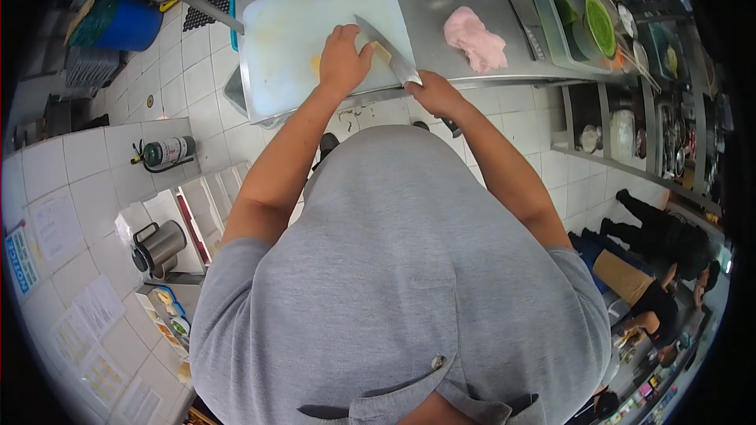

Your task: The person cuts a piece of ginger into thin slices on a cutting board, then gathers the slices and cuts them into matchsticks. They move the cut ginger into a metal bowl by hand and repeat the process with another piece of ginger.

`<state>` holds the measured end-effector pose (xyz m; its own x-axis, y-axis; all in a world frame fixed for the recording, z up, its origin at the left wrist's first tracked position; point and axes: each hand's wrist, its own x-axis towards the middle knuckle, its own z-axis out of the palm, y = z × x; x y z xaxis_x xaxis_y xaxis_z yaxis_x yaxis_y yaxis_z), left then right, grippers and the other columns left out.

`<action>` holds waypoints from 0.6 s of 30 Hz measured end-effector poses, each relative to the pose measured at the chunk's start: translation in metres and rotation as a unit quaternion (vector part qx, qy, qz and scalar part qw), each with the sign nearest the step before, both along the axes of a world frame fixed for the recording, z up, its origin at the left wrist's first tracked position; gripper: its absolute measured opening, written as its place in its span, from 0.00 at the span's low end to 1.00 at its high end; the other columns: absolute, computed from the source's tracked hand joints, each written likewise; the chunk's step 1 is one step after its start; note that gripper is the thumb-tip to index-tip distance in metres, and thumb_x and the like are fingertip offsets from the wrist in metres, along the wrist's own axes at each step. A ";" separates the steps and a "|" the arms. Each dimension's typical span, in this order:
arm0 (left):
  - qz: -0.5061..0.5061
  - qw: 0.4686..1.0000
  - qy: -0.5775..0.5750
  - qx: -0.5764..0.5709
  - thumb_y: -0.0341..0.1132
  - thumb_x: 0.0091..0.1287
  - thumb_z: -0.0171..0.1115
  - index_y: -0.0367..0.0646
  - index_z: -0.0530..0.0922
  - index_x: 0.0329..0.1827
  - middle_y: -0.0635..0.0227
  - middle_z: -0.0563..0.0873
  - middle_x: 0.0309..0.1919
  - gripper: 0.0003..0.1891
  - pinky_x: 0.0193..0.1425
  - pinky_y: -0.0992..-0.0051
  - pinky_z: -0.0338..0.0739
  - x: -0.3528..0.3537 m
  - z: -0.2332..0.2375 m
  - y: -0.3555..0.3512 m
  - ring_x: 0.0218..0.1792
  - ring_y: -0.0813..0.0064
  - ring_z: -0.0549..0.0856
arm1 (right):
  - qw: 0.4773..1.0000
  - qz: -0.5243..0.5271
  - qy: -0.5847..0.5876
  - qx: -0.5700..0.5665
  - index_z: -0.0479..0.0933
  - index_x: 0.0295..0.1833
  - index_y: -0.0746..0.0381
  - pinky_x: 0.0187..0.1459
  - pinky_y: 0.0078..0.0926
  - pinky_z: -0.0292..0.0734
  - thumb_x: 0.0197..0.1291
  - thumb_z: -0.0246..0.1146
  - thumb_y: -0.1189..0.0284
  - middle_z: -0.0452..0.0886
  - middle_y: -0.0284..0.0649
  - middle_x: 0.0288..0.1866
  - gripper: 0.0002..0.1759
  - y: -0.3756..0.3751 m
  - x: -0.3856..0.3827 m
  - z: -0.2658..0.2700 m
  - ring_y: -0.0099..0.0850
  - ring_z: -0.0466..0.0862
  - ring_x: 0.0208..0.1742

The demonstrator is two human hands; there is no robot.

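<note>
Gripping the knife (398, 64) by its handle, the right hand (433, 94) has its grip closed tight, blade angled across the white cutting board (291, 31). The left hand (342, 59) curls down over a pale yellow food piece (379, 53) just beside the blade, pinning it. A pink lump (475, 38) lies nearby on the steel table (441, 8).

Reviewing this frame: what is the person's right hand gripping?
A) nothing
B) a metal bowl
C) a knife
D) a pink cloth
C: the right hand is closed on the knife, its blade angled across the cutting board beside the left hand.
</note>
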<state>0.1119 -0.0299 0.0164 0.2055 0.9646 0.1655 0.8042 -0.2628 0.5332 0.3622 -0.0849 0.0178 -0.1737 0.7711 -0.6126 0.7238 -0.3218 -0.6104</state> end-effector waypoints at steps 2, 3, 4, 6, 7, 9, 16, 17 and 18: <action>0.101 0.973 -0.141 -0.152 0.47 0.75 0.81 0.32 0.87 0.66 0.51 0.96 0.53 0.28 0.59 0.58 0.89 -0.001 0.011 0.003 0.55 0.52 0.95 | 0.999 0.007 0.019 0.044 0.83 0.62 0.72 0.62 0.56 0.84 0.84 0.64 0.51 0.92 0.63 0.53 0.30 -0.005 -0.002 -0.009 0.61 0.92 0.55; 0.114 0.972 -0.145 -0.149 0.47 0.75 0.81 0.32 0.87 0.66 0.51 0.96 0.53 0.28 0.59 0.58 0.89 -0.003 0.004 0.002 0.55 0.52 0.95 | 0.996 0.006 0.042 0.082 0.84 0.60 0.72 0.59 0.55 0.84 0.84 0.64 0.50 0.92 0.62 0.50 0.29 -0.007 -0.006 -0.010 0.59 0.92 0.52; 0.136 0.960 -0.187 -0.160 0.46 0.76 0.83 0.32 0.88 0.63 0.55 0.96 0.49 0.26 0.54 0.60 0.89 -0.003 -0.004 0.003 0.49 0.57 0.95 | 0.995 0.021 0.042 0.082 0.84 0.60 0.72 0.59 0.55 0.84 0.84 0.64 0.50 0.92 0.62 0.50 0.29 -0.009 -0.010 -0.011 0.59 0.92 0.52; 0.167 0.944 -0.228 -0.168 0.45 0.76 0.84 0.31 0.89 0.60 0.59 0.96 0.44 0.25 0.48 0.63 0.88 -0.011 -0.010 0.006 0.43 0.63 0.95 | 0.987 0.015 0.051 0.150 0.83 0.57 0.71 0.54 0.54 0.83 0.85 0.64 0.50 0.91 0.61 0.46 0.29 -0.014 -0.021 -0.008 0.59 0.92 0.48; 0.159 0.897 -0.340 -0.233 0.42 0.75 0.85 0.31 0.89 0.58 0.61 0.96 0.43 0.22 0.48 0.66 0.87 -0.015 -0.013 0.008 0.42 0.68 0.94 | 0.987 0.023 0.054 0.147 0.83 0.57 0.71 0.54 0.54 0.83 0.85 0.64 0.50 0.91 0.61 0.46 0.29 -0.016 -0.026 -0.007 0.59 0.92 0.48; 0.146 0.834 -0.444 -0.294 0.39 0.75 0.86 0.31 0.90 0.55 0.63 0.96 0.42 0.20 0.47 0.69 0.87 -0.024 -0.008 0.004 0.41 0.73 0.93 | 0.989 0.015 0.045 0.138 0.83 0.58 0.69 0.51 0.48 0.82 0.86 0.66 0.51 0.89 0.52 0.40 0.26 -0.019 -0.034 0.000 0.47 0.87 0.42; 0.196 0.880 -0.385 -0.196 0.34 0.77 0.82 0.33 0.91 0.53 0.65 0.95 0.41 0.12 0.44 0.73 0.86 -0.079 -0.022 0.007 0.39 0.76 0.93 | 0.985 -0.009 0.022 0.169 0.79 0.51 0.70 0.51 0.58 0.83 0.85 0.65 0.51 0.89 0.63 0.40 0.28 -0.018 -0.036 0.013 0.64 0.90 0.44; 0.191 0.892 -0.364 -0.189 0.34 0.77 0.81 0.34 0.91 0.53 0.66 0.95 0.41 0.12 0.44 0.73 0.86 -0.088 -0.018 0.007 0.39 0.76 0.93 | 0.981 -0.019 0.015 0.192 0.80 0.52 0.70 0.52 0.59 0.83 0.85 0.65 0.51 0.89 0.64 0.41 0.27 -0.015 -0.031 0.009 0.66 0.90 0.46; 0.186 0.903 -0.343 -0.181 0.34 0.77 0.81 0.34 0.91 0.53 0.66 0.95 0.40 0.11 0.44 0.74 0.86 -0.093 -0.016 0.006 0.39 0.77 0.93 | 0.976 -0.029 0.008 0.216 0.80 0.52 0.70 0.53 0.60 0.83 0.85 0.65 0.51 0.90 0.65 0.43 0.27 -0.014 -0.025 0.006 0.68 0.90 0.48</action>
